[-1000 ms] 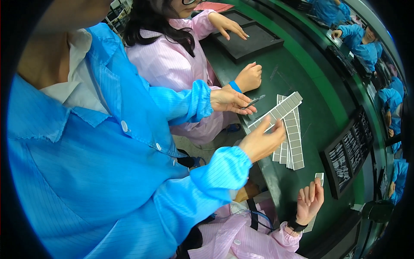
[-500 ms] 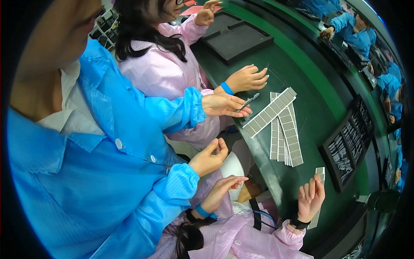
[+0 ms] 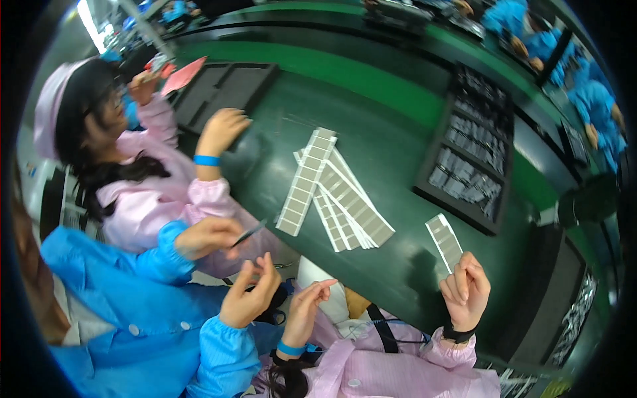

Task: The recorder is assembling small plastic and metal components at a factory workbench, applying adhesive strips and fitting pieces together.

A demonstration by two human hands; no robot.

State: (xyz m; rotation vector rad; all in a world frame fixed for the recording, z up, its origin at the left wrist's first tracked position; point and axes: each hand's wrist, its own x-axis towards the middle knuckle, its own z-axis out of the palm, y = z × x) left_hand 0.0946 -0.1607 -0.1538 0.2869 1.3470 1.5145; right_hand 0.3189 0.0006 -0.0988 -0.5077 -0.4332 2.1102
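Note:
My left hand [image 3: 304, 317], with a blue wristband, is raised by the table's near edge, its fingers drawn together and the index finger foremost. Whether a small thing is between those fingertips cannot be made out. My right hand [image 3: 466, 290], black band at the wrist, is held up over the table with thumb and fingertips pinched. Whatever they pinch is too small to name. Beyond that hand lies a white strip with grey rectangular labels [image 3: 446, 244], its near end hidden by the hand. More label strips [image 3: 306, 182] lie fanned and overlapping at the table's middle.
A black compartment tray of small parts [image 3: 463, 162] stands far right. A dark foam tray [image 3: 544, 298] is at the right edge. At left, a blue-sleeved person's hand [image 3: 211, 237] holds a thin dark piece [image 3: 249, 233]; a pink-sleeved co-worker sits by another black tray [image 3: 222, 89].
My view has swung, shifting the table leftward in the picture. The blue-sleeved person's hand has drawn the thin dark piece back from the label strips. Both my hands remain raised with fingers together.

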